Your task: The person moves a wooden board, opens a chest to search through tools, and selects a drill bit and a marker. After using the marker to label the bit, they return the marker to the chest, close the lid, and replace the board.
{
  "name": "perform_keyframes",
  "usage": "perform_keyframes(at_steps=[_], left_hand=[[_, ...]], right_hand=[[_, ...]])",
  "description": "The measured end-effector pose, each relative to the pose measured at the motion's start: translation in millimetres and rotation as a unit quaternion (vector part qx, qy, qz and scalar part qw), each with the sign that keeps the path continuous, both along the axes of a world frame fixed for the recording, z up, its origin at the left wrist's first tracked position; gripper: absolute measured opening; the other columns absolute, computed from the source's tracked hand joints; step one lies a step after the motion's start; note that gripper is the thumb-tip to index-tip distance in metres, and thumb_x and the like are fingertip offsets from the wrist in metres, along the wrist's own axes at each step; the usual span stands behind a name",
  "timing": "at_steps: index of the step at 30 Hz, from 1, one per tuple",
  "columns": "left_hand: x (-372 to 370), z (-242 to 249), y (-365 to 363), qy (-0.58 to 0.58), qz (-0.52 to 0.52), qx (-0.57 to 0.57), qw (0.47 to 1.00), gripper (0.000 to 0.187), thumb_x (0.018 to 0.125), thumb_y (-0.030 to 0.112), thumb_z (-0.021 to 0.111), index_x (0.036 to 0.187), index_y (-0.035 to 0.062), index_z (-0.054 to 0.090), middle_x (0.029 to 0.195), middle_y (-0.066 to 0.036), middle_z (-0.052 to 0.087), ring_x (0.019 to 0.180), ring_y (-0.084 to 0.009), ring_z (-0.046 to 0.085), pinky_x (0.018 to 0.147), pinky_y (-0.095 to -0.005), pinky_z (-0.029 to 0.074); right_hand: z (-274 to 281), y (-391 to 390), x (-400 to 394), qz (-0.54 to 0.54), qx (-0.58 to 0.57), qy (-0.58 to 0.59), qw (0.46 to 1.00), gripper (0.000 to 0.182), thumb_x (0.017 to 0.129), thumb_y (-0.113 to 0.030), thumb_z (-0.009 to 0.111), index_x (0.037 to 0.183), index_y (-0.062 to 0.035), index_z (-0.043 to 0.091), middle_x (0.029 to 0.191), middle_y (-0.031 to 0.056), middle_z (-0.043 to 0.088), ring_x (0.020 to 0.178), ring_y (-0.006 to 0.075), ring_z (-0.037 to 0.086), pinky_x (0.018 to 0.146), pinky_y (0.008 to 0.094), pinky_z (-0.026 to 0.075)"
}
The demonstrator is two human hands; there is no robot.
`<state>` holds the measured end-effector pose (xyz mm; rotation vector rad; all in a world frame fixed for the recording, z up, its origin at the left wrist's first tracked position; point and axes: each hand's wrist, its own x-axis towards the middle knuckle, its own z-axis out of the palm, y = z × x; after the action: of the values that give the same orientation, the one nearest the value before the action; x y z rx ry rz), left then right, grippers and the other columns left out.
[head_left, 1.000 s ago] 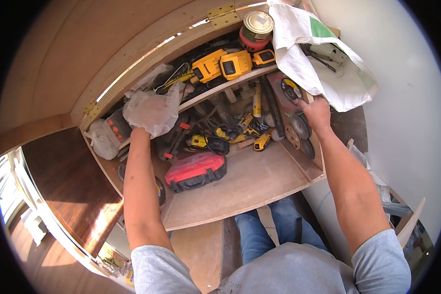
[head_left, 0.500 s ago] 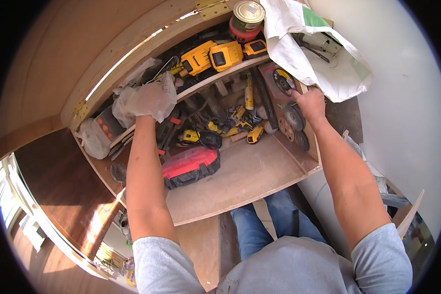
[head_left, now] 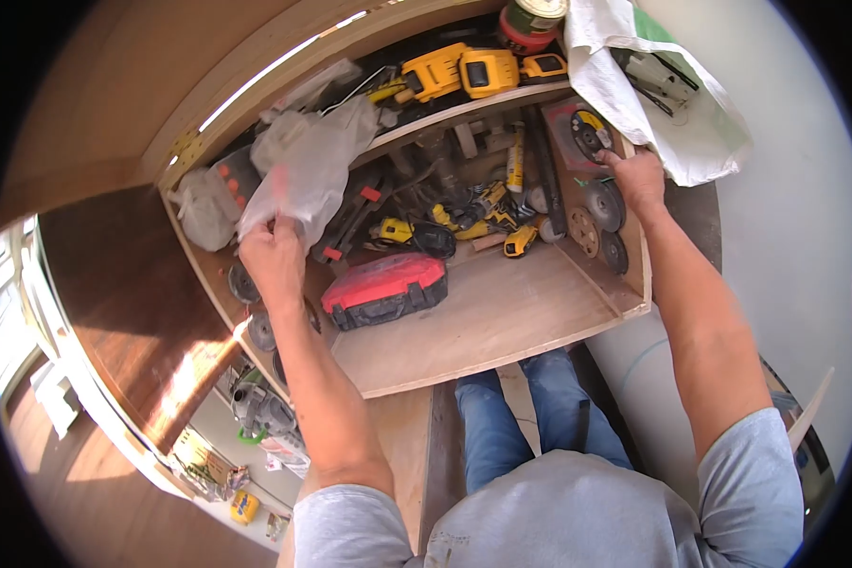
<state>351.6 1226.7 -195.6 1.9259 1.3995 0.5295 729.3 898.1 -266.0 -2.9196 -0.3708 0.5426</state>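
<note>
My left hand (head_left: 273,254) pinches the lower edge of a translucent plastic bag (head_left: 314,170), which hangs over the left part of the wooden tool box (head_left: 473,336). At the box's right wall, my right hand (head_left: 637,178) grips the top edge, its fingertips beside a black and yellow disc (head_left: 591,131). Inside the box lie a red and black case (head_left: 386,287), yellow power tools (head_left: 488,204) and a yellow tube (head_left: 515,166). More discs (head_left: 604,204) are on the inner right wall.
Yellow batteries (head_left: 488,73) and a can (head_left: 532,21) stand on the upper shelf. A white sack (head_left: 625,95) drapes over the right corner. A brown wooden panel (head_left: 114,284) is at left, with a grey power tool (head_left: 260,407) below it.
My left hand has come down out of the bag and drawn its edge toward me. The view has shifted, so the box appears further right. My right hand remains on the box wall.
</note>
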Motion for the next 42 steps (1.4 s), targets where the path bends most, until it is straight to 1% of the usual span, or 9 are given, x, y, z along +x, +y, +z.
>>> perform_keyframes(at_steps=[5, 15, 18, 22, 24, 27, 30, 35, 42], left_hand=[[-46.5, 58.9, -90.5, -0.341, 0.11, -0.255, 0.898, 0.023, 0.092, 0.011, 0.07, 0.108, -0.0034, 0.062, 0.089, -0.008, 0.069, 0.068, -0.0127, 0.063, 0.064, -0.0258, 0.052], [-85.0, 161.2, -177.6, -0.297, 0.071, -0.288, 0.908, 0.025, 0.091, 0.01, 0.07, 0.108, -0.0056, 0.061, 0.09, -0.009, 0.069, 0.072, -0.0147, 0.068, 0.068, -0.0266, 0.056], [-70.7, 185.9, -197.3, -0.304, 0.07, -0.31, 0.898, 0.023, 0.094, 0.01, 0.068, 0.107, -0.0062, 0.058, 0.089, -0.01, 0.069, 0.073, -0.0147, 0.07, 0.065, -0.0246, 0.056], [-48.3, 227.6, -236.0, -0.323, 0.022, -0.306, 0.895, 0.022, 0.091, 0.005, 0.069, 0.109, -0.005, 0.06, 0.091, -0.008, 0.07, 0.077, -0.012, 0.069, 0.068, -0.0239, 0.056], [-45.9, 261.0, -254.8, -0.299, -0.097, -0.224, 0.922, 0.019, 0.09, 0.0, 0.067, 0.108, -0.004, 0.062, 0.095, -0.008, 0.071, 0.083, -0.011, 0.068, 0.074, -0.0244, 0.055], [-53.4, 319.0, -267.0, -0.327, -0.213, -0.289, 0.874, 0.021, 0.089, -0.003, 0.067, 0.109, -0.0042, 0.062, 0.096, -0.006, 0.071, 0.085, -0.01, 0.066, 0.076, -0.0251, 0.054], [-66.4, 381.9, -270.9, -0.136, -0.254, 0.027, 0.957, 0.035, 0.077, -0.001, 0.076, 0.109, -0.0038, 0.063, 0.094, -0.008, 0.068, 0.082, -0.0219, 0.068, 0.076, -0.0338, 0.055], [-72.1, 438.9, -300.6, -0.007, -0.547, 0.246, 0.8, 0.031, 0.069, 0.013, 0.075, 0.094, -0.0003, 0.063, 0.092, -0.012, 0.062, 0.091, -0.0294, 0.061, 0.084, -0.0411, 0.048], [-79.8, 437.5, -359.4, 0.015, -0.674, 0.271, 0.687, 0.015, 0.076, 0.02, 0.062, 0.073, 0.0052, 0.06, 0.071, -0.007, 0.051, 0.072, -0.0241, 0.052, 0.08, -0.0387, 0.042]], right_hand=[[6.4, -2.1, 0.2, 0.016, -0.049, 0.026, 0.998, 0.067, 0.078, -0.057, 0.075, 0.101, 0.0063, 0.071, 0.102, 0.0268, 0.07, 0.102, 0.0405, 0.066, 0.09, 0.0464, 0.049], [92.5, 7.9, -154.1, 0.151, 0.128, -0.135, 0.971, 0.044, 0.083, -0.042, 0.073, 0.094, -0.0005, 0.063, 0.098, 0.0204, 0.065, 0.097, 0.0409, 0.061, 0.082, 0.0498, 0.049], [184.9, 43.1, -206.5, 0.102, 0.262, 0.388, 0.878, 0.053, 0.093, -0.052, 0.063, 0.104, -0.0008, 0.07, 0.096, 0.0086, 0.069, 0.091, 0.0191, 0.065, 0.082, 0.034, 0.051], [294.7, 42.1, -268.2, 0.08, 0.423, 0.645, 0.632, 0.046, 0.097, -0.039, 0.064, 0.126, -0.0039, 0.058, 0.106, 0.0012, 0.066, 0.091, 0.0113, 0.063, 0.087, 0.0277, 0.051], [342.5, 28.1, -283.4, 0.141, 0.398, 0.559, 0.714, 0.038, 0.096, -0.027, 0.067, 0.124, -0.0015, 0.059, 0.106, 0.0035, 0.067, 0.095, 0.0115, 0.064, 0.086, 0.0268, 0.052], [372.2, -12.8, -270.5, 0.068, 0.454, 0.634, 0.622, 0.035, 0.097, -0.022, 0.066, 0.124, -0.0016, 0.059, 0.107, 0.0074, 0.068, 0.095, 0.0134, 0.068, 0.081, 0.0265, 0.056], [441.7, -57.9, -252.3, 0.088, 0.36, 0.645, 0.669, 0.033, 0.096, -0.025, 0.067, 0.119, -0.0027, 0.06, 0.091, 0.0075, 0.07, 0.071, 0.0112, 0.068, 0.062, 0.0252, 0.057], [494.4, -121.1, -278.1, 0.244, 0.249, 0.637, 0.688, 0.031, 0.094, -0.036, 0.068, 0.093, -0.0064, 0.06, 0.063, -0.0027, 0.05, 0.051, 0.0078, 0.048, 0.046, 0.0255, 0.04], [539.7, -177.2, -329.1, 0.407, 0.092, 0.439, 0.795, 0.057, 0.095, -0.048, 0.061, 0.089, 0.0085, 0.063, 0.074, 0.0234, 0.065, 0.069, 0.0363, 0.066, 0.068, 0.0441, 0.054]])
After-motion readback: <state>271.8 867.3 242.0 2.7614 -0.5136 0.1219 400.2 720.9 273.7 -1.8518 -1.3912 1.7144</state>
